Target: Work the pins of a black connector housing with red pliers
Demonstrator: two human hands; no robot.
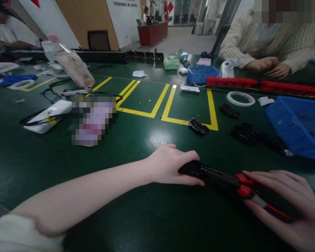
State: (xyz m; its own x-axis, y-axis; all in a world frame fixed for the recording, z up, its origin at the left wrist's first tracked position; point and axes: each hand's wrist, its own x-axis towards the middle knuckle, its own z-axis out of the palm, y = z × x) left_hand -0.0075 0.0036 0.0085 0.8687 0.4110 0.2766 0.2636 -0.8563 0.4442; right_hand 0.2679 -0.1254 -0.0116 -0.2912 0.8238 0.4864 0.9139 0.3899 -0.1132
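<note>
My left hand [173,164] rests on the green table [136,217], fingers curled around a small black part [191,168]. My right hand [291,206] grips red-handled pliers [248,190] whose dark jaws reach left to the black part. Both hands sit near the table's front edge. The pliers' handle ends are hidden under my right fingers.
More black parts [198,126] lie beyond, near yellow floor-tape lines [157,103]. A blue bin [299,124] stands at the right, a smaller blue bin [202,74] further back. A tape roll [240,98], red strips [262,84], and a seated person's hands [267,66] are across the table.
</note>
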